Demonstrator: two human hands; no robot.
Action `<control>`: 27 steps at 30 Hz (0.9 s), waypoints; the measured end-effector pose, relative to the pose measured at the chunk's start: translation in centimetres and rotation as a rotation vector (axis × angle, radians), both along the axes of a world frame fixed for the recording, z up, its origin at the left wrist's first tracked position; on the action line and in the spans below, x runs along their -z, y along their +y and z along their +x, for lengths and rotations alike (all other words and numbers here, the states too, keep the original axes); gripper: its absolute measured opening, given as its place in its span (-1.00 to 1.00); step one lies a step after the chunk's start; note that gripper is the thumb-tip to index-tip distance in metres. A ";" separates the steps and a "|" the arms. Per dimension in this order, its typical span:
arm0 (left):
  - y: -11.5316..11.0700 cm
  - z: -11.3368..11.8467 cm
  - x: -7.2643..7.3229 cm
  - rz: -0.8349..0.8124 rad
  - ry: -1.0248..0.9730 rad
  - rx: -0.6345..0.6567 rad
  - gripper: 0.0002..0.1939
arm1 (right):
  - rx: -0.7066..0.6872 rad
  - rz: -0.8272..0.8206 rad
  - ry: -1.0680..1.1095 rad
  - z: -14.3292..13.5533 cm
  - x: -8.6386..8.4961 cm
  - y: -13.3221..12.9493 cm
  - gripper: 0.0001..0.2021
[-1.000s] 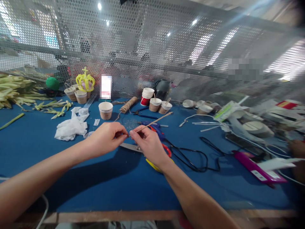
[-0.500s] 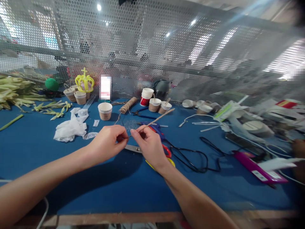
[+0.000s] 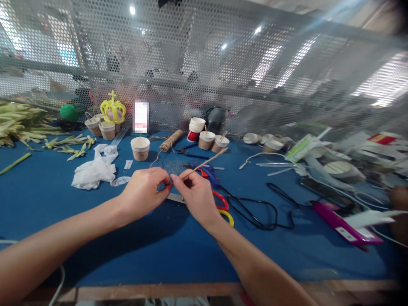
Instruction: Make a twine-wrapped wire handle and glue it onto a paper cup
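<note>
My right hand (image 3: 198, 196) pinches a thin tan twine-wrapped stick (image 3: 207, 162), which slants up and to the right. My left hand (image 3: 147, 190) is closed, its fingertips meeting those of my right hand; a strand of twine (image 3: 155, 160) runs from near it toward the twine roll (image 3: 172, 141). What exactly the left fingertips pinch is too small to tell. Scissors with red and yellow handles (image 3: 227, 216) lie beneath my right hand. A blue glue gun (image 3: 210, 175) rests just behind it. A wrapped paper cup (image 3: 140, 148) stands beyond my left hand.
Crumpled white lace (image 3: 94, 171) lies at the left, with green plant pieces (image 3: 22, 121) behind. More cups (image 3: 207, 140) and pliers (image 3: 191, 153) are at the back. A black cable (image 3: 255, 212), a purple device (image 3: 344, 225) and clutter fill the right. Metal mesh (image 3: 178, 55) rises behind the blue table (image 3: 153, 259).
Both hands are still close together. My right hand has shifted slightly left, and the stick's far end has moved left and a little lower. More of the scissor handles shows.
</note>
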State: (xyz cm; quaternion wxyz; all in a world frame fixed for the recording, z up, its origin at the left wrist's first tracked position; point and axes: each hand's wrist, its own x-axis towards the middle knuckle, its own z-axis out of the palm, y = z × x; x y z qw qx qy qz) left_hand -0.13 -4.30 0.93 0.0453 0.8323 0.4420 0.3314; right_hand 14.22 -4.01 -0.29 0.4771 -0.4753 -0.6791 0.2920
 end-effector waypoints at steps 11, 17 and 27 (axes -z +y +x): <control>0.3 -0.5 -0.8 -0.110 0.037 0.025 -0.88 | -0.205 -0.070 0.028 0.8 0.2 0.8 -0.83; 0.3 -0.6 -0.8 -0.183 -0.035 0.036 -0.89 | -0.070 0.004 -0.001 0.8 0.5 1.0 -0.83; 0.0 -0.2 -0.4 -0.181 -0.075 0.041 -0.92 | 0.003 0.025 -0.010 0.4 0.0 0.4 -0.79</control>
